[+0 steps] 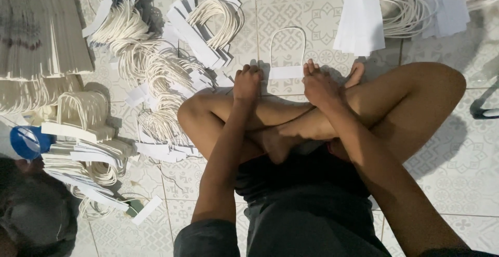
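Press the white paper strip [285, 72] flat and evenly along its length so the cord loop [287, 43] stays fixed beneath it. The strip lies on the tiled floor [442, 174] before the crossed legs. Left hand [246, 81] and right hand [318, 82] each press down one end, fingers bent, gripping nothing
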